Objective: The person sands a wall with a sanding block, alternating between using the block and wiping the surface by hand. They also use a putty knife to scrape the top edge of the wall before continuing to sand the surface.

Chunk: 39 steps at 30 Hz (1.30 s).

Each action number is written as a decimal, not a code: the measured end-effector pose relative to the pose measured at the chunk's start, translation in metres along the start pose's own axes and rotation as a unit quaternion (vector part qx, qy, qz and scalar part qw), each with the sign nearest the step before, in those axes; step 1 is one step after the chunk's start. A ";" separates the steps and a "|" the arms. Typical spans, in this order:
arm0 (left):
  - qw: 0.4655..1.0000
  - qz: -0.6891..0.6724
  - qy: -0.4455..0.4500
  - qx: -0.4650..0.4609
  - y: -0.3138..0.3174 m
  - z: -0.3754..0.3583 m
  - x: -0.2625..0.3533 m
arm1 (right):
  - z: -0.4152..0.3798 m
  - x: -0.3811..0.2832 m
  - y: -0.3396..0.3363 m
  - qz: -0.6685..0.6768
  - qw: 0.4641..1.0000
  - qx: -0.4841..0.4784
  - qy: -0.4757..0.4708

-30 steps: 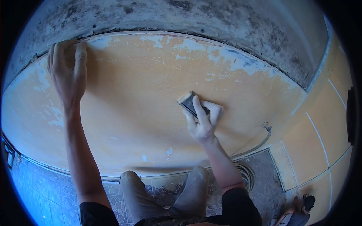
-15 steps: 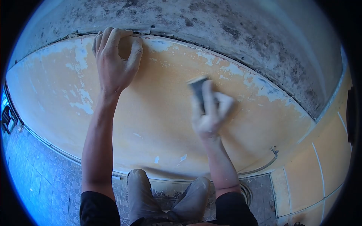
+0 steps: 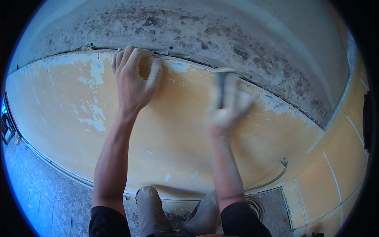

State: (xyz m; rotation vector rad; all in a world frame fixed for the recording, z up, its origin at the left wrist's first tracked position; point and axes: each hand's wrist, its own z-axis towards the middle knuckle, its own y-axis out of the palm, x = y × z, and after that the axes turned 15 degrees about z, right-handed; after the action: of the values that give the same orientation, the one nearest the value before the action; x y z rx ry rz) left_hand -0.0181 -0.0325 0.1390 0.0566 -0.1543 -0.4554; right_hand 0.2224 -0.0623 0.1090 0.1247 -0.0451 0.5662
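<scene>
My left hand (image 3: 136, 81) rests against the top edge of a low orange wall (image 3: 173, 130). Its fingers bend over the rim, with the thumb held apart on the wall's face, and nothing is held in it. In my right hand (image 3: 229, 112), smeared by motion, is a dark sanding block (image 3: 223, 89). The block lies at the wall's upper edge, to the right of my left hand. Pale patches of worn paint (image 3: 92, 114) show on the wall, most of them near its top and left.
Behind the rim lies a grey, stained ledge (image 3: 237, 43). A thin hose (image 3: 272, 181) runs from a small tap (image 3: 284, 162) at lower right toward a coil (image 3: 256, 208) on the floor. Tiled floor (image 3: 51, 193) stretches at left, where a dark chair (image 3: 6, 125) stands.
My right hand has moved the sanding block up the wall to the top edge. The view has shifted slightly; my left hand stays at the rim.
</scene>
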 end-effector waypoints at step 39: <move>0.505 -0.698 -0.254 -0.440 -0.051 -0.107 0.116 | -0.080 -0.042 -0.102 0.838 0.161 -0.093 0.513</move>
State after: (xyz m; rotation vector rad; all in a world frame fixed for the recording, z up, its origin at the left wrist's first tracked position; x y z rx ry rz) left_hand 0.0797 -0.1269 0.0449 -1.0927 -0.4359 -2.1808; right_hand 0.2424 -0.1598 0.0153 -0.7899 1.3448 2.8711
